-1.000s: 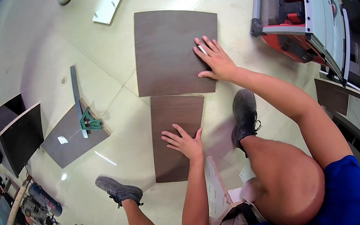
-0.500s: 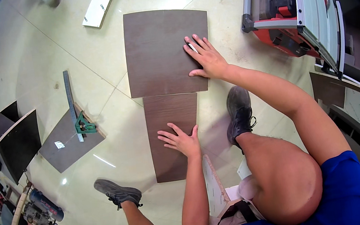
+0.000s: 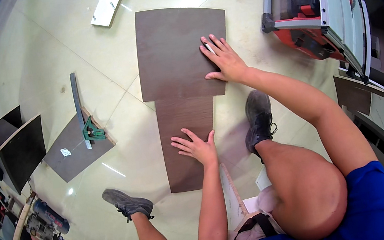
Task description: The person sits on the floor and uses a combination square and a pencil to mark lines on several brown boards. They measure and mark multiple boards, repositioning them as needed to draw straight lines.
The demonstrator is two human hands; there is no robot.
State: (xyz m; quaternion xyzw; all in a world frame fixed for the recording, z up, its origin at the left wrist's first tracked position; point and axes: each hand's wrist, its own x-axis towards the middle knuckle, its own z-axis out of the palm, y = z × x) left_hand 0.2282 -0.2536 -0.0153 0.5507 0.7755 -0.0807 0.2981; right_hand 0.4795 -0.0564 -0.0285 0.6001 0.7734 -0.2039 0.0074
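Observation:
Two brown wood-grain panels lie end to end on the floor: a wide panel (image 3: pixel 173 54) in front and a narrower panel (image 3: pixel 184 116) nearer me, their facing edges meeting. My right hand (image 3: pixel 227 63) rests flat, fingers spread, on the wide panel's right edge. A short pale stick (image 3: pixel 210 47) with a dark end shows between its fingers; whether they grip it I cannot tell. On the narrow panel lies my left hand (image 3: pixel 200 147), also flat with fingers apart, its thumb by the right edge.
Left, a green-headed combination square (image 3: pixel 93 131) lies on another brown panel (image 3: pixel 67 159), beside an open-topped box-like assembly (image 3: pixel 22 149). A red and grey table saw (image 3: pixel 308 20) stands far right. A white strip (image 3: pixel 108 5) lies ahead. My shoes (image 3: pixel 259 115) flank the narrow panel.
The thin pale gap between the panels no longer shows. Both hands stay flat in nearly the same places. The view has shifted slightly, and a person's foot has moved left at the top left.

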